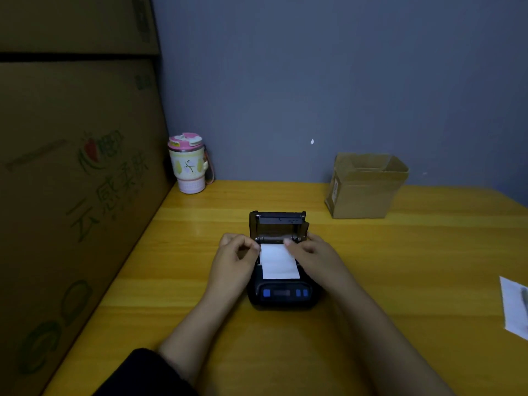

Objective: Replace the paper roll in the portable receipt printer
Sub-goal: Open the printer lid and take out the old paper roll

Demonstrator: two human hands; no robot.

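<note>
The black portable receipt printer (281, 294) sits mid-table with blue buttons on its near face and its lid (278, 224) swung up at the back. A white strip of paper (278, 262) lies over the printer's top, running out of the open compartment. My left hand (237, 254) is at the strip's upper left corner, fingers pinched on the paper edge. My right hand (311, 252) lies across the strip's upper right, fingertips pressing the paper near the compartment mouth. The roll itself is hidden.
A yellow wooden table (400, 267) carries an open cardboard box (365, 187) at the back right and a pink-lidded cup (188, 164) at the back left. Large cartons (71, 181) wall off the left side. A white sheet (514, 307) lies at the right edge.
</note>
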